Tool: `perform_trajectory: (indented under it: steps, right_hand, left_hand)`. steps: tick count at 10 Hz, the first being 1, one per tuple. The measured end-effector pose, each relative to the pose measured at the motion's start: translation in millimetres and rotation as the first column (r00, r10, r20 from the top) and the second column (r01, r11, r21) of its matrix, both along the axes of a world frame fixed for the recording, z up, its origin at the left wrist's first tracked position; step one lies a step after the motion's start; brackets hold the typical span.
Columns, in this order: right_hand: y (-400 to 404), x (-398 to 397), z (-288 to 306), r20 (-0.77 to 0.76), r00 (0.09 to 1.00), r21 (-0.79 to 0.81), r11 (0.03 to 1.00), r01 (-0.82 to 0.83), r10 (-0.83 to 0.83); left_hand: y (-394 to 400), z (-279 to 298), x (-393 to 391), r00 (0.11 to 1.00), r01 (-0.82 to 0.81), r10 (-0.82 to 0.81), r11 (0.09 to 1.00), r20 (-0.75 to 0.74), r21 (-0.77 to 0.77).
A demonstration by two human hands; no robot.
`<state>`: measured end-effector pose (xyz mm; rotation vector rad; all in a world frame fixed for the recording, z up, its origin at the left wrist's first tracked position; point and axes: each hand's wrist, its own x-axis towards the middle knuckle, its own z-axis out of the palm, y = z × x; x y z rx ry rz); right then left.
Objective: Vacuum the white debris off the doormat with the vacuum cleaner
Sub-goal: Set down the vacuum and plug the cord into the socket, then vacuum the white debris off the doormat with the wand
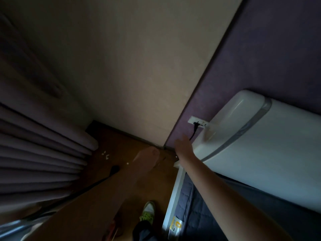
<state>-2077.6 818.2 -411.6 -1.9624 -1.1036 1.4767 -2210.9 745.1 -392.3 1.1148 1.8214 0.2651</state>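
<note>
White debris (106, 154) lies in small bits on the brown floor near the curtain's foot. My right hand (183, 146) reaches forward with fingers stretched out, holding nothing, just below a black plug (196, 126) that sits in a white wall socket (198, 122). My left hand (148, 156) is stretched low over the floor; it is blurred and its fingers cannot be made out. A black cord (113, 169) runs along the floor under my left forearm. No doormat can be made out in the dim light.
Purple curtains (43, 153) hang at the left. A white bed headboard (260, 145) and dark quilted bedding (194, 214) fill the right. My green-and-white shoe (148, 213) stands on the floor, with a reddish object (112, 228) beside it. The room is dim.
</note>
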Motion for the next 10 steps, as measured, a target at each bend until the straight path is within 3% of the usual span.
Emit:
perform_trajectory:
  steps: [1, 3, 5, 9, 10]
  right_hand:
    - [-30.9, -9.1, 53.0, 0.084, 0.981, -0.043, 0.984, -0.175, 0.178]
    - [-76.2, -44.2, 68.7, 0.065, 0.898, 0.107, 0.891, -0.441, 0.436]
    - [-121.2, -92.4, 87.0, 0.123, 0.751, 0.171, 0.731, -0.660, 0.649]
    - [-303.3, -173.6, 105.1, 0.150, 0.483, 0.121, 0.469, -0.875, 0.863]
    - [-355.3, -191.8, 103.8, 0.154, 0.405, 0.135, 0.386, -0.912, 0.901]
  left_hand:
    - [-18.0, 18.3, -22.0, 0.995, -0.093, 0.094, 0.995, -0.018, 0.033]
    - [-79.2, 36.2, -54.6, 0.960, -0.274, 0.274, 0.962, -0.049, 0.024]
    - [-144.2, 46.1, -86.0, 0.896, -0.440, 0.442, 0.897, -0.043, 0.047]
    - [-366.6, 56.2, -152.5, 0.765, -0.598, 0.607, 0.794, -0.213, 0.114]
    - [-427.1, 59.1, -173.5, 0.766, -0.586, 0.589, 0.804, -0.256, 0.099]
